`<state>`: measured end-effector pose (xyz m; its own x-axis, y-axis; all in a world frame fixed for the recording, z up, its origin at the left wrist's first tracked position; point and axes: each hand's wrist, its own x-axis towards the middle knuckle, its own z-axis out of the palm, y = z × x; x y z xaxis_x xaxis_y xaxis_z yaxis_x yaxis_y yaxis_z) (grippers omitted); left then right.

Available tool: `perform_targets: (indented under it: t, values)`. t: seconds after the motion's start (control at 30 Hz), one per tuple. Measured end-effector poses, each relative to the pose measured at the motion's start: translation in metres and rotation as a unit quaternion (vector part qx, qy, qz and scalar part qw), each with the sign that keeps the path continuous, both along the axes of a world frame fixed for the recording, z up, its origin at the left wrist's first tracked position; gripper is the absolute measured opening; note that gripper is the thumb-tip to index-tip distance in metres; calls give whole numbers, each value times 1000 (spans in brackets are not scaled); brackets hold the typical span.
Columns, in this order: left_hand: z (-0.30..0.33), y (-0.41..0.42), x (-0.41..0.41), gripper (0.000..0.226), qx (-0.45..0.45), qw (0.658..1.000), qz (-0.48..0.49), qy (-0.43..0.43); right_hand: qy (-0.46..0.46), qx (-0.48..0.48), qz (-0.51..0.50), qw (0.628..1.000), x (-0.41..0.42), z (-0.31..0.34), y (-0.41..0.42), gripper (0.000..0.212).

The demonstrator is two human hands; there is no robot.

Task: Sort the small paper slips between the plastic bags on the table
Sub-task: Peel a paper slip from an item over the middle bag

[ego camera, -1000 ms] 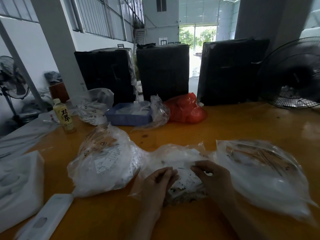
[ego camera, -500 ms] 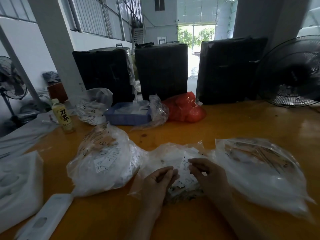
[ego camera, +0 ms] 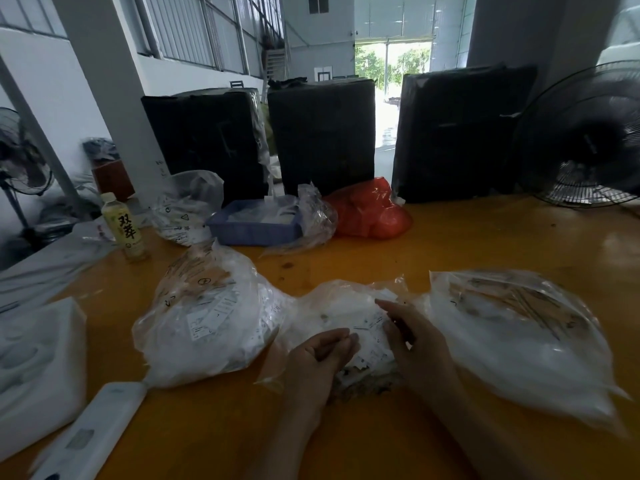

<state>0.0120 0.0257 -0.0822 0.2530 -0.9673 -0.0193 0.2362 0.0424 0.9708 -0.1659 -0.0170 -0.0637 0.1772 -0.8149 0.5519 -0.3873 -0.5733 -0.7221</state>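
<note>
Three clear plastic bags of white paper slips lie on the orange table (ego camera: 485, 237): a full left bag (ego camera: 207, 320), a flat middle bag (ego camera: 343, 306) and a wide right bag (ego camera: 519, 330). Both hands work over the middle bag. My right hand (ego camera: 412, 337) pinches a white paper slip (ego camera: 372, 318) lifted off the pile. My left hand (ego camera: 322, 358) rests on the near side of that bag with curled fingers pinching slips; what they hold is hard to make out.
Behind the bags stand a blue tray (ego camera: 254, 226) wrapped in plastic, a red bag (ego camera: 372, 211), another clear bag (ego camera: 187, 206) and a drink bottle (ego camera: 123, 225). Black wrapped boxes (ego camera: 322, 133) line the back. A fan (ego camera: 588, 133) is at right, white foam (ego camera: 34, 368) at left.
My right hand has lifted a slip up from the middle bag's pile and moved slightly right. My left hand stays in place on the bag.
</note>
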Motion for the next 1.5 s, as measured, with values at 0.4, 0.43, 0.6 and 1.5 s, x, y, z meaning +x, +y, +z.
perform_targets:
  t: [0.4,0.43,0.6,1.5]
  values:
    - [0,2,0,23,-4,994,14,-106,105,-68,-11,992,0,1,-1,19]
    - [0,2,-1,23,-7,993,17,-119,112,-76,-9,991,0,0,-2,19]
    - [-2,2,-2,16,-35,983,26,-176,123,-89,-23,988,-1,-2,-5,17]
    - [-1,2,0,14,-69,971,59,-222,-11,65,-39,997,3,-4,-4,14]
